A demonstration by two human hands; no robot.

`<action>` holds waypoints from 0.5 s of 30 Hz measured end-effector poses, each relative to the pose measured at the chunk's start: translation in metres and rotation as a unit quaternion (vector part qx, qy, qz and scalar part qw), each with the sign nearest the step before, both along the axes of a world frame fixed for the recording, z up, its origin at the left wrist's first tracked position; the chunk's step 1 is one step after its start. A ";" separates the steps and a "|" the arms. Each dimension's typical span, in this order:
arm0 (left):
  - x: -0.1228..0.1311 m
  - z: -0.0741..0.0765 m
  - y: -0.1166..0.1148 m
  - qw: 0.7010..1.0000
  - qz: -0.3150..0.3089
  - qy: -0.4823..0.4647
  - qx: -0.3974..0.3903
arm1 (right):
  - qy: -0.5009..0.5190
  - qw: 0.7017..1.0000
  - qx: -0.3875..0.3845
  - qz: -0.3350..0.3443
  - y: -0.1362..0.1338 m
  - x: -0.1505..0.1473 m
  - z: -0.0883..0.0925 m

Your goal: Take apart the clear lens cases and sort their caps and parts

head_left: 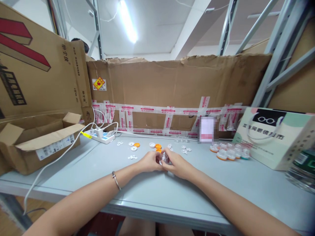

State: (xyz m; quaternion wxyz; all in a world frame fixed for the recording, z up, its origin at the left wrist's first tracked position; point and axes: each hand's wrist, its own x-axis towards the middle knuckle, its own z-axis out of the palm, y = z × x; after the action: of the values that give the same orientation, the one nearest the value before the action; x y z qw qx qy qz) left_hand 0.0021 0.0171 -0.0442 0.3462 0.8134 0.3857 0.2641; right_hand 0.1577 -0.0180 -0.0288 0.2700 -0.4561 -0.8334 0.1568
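My left hand [150,161] and my right hand [176,163] meet over the middle of the table, fingers closed around a small clear plastic piece [164,158]. What lies under the fingers is hidden. Just beyond them are orange rings [158,146] and a white ring [152,145]. To the left sit white discs [133,148], an orange disc [136,145] and small white parts [132,157]. More small white parts [186,150] lie right of my hands. Farther right stand several clear-topped pieces [230,153] with orange or green bases.
A power strip [103,136] with plugged-in cables is at the back left, beside an open carton [41,141]. A large cardboard box [172,85] walls off the back. A phone-like screen [207,130] leans there. A paper bag [273,137] and a clear bottle [303,170] stand right.
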 end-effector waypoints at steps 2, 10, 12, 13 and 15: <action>0.000 -0.001 0.001 1.000 0.000 0.002 0.004 | 0.012 1.000 0.018 0.006 0.000 0.000 0.000; -0.001 0.002 -0.001 0.997 -0.059 -0.028 -0.034 | 0.021 0.990 0.052 0.126 -0.002 0.005 0.007; -0.002 0.005 -0.002 0.998 -0.047 -0.011 -0.033 | 0.029 0.988 0.050 0.146 -0.005 0.008 0.010; -0.003 0.007 -0.003 0.999 -0.040 -0.002 -0.030 | 0.038 0.987 0.051 0.148 -0.006 0.009 0.011; -0.004 0.009 -0.004 0.999 -0.026 0.010 -0.026 | 0.059 0.987 0.052 0.138 -0.006 0.010 0.013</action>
State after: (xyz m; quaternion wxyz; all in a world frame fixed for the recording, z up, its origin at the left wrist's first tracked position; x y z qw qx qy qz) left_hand -0.0024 0.0133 -0.0348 0.3698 0.8168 0.3744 0.2365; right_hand 0.1675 -0.0240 -0.0154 0.3174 -0.3118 -0.8782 0.1756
